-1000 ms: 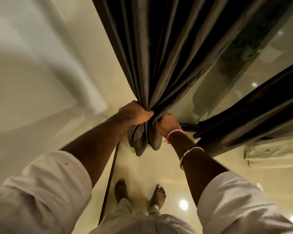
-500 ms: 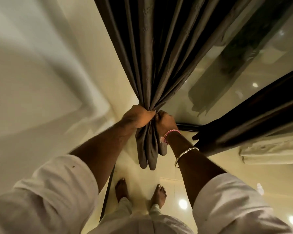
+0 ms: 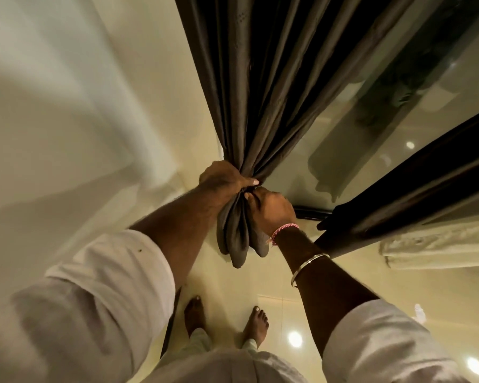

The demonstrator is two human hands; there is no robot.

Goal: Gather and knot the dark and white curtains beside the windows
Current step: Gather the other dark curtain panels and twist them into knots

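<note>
Dark curtain (image 3: 260,92) hangs from twelve o'clock into a bunch at centre frame, gathered but not yet knotted, by my reading. Left hand (image 3: 224,176) wraps its fingers around the neck of the bunch; right hand (image 3: 271,208), just below at four o'clock, grips the loose tail. A second dark curtain (image 3: 415,189) at three o'clock and the white curtains seem untied. No writing or labels are readable.
</note>
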